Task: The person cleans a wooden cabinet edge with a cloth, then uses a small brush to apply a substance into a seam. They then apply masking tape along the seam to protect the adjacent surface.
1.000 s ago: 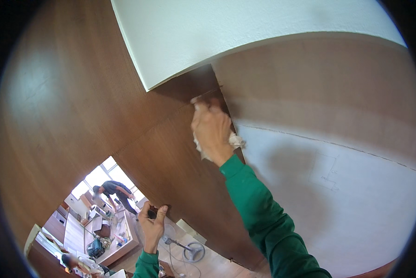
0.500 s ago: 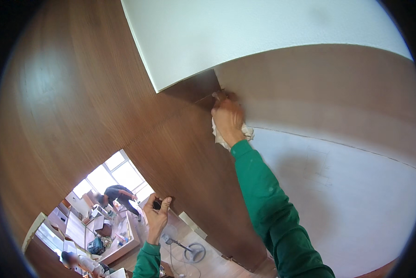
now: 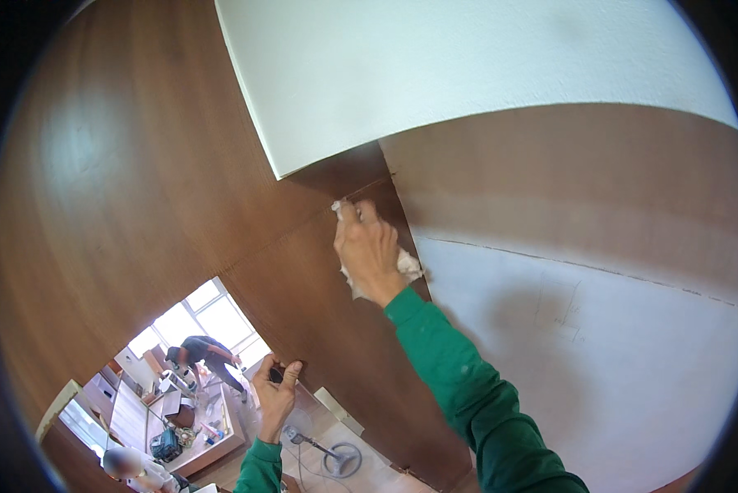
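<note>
My right hand [image 3: 371,246], in a green sleeve, presses a crumpled white cloth [image 3: 408,265] against a brown wood-grain panel [image 3: 172,164]. The cloth pokes out above the fingertips and on both sides of the hand. Just above the hand a thin seam crosses the panel, running up to a corner beside the curved wall. Lower down, my left hand [image 3: 275,398] is at the panel's bottom edge, thumb and fingers curled round something small and dark that I cannot make out.
A white curved surface [image 3: 468,57] overhangs at the top; a brown-and-white wall [image 3: 533,329] curves away on the right. Through the opening below, one person [image 3: 209,353] bends by a cluttered workbench and another [image 3: 139,472] is nearer. A round-based metal stand [image 3: 340,460] is on the floor.
My right hand has slid with the cloth from the panel's corner down and left along the seam. My left hand stays at the panel's edge. The whole view has shifted slightly.
</note>
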Available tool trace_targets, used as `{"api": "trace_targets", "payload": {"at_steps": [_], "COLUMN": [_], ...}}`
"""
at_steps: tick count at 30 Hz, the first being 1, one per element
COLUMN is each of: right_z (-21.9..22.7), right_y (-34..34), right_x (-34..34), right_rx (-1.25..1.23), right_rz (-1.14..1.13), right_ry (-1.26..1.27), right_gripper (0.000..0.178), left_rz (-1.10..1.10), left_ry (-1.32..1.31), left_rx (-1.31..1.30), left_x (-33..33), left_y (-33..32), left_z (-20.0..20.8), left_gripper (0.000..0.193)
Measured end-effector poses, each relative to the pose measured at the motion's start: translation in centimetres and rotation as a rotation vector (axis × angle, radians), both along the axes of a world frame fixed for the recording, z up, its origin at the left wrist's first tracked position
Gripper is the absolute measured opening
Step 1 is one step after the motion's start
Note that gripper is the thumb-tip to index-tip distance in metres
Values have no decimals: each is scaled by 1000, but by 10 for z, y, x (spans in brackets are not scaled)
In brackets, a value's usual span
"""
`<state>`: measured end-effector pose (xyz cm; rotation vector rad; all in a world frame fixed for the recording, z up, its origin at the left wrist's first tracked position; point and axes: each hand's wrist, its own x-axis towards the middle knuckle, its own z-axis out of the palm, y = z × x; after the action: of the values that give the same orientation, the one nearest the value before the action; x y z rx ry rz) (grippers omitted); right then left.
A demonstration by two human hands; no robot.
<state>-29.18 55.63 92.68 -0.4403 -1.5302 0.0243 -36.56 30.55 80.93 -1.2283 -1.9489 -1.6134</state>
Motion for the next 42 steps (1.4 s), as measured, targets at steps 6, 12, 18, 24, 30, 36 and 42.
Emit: {"api": "trace_targets", "payload": {"at_steps": [6,12,18,24,30,36,42], "right_z": [7,-46,-31,13,19,22,-2], "right_y": [66,32,41,54,54,54,72], "right_x": [35,71,57,6,-3,-8,24], "right_rx": [-152,-294,-316,-347,-277,-340,-338], "right_rz": [-65,178,212,59,13,-65,35], "right_ry": [12,596,488,300,325,170,242], "right_gripper": [18,18,20,18,17,18,18], "left_rz": [52,-13,-51,20,-7,-3,21], "left_ry": [-2,-18,-10,8,-29,-32,-12], "left_rx": [-16,-9,48,-19,35,24,-43], "left_x": [8,-4,4,-3,13,11,-2], "left_y": [8,0,7,3,6,5,9], "left_z": [7,-3,-1,-3,1,2,1], "left_gripper": [34,23,24,25,21,20,21]}}
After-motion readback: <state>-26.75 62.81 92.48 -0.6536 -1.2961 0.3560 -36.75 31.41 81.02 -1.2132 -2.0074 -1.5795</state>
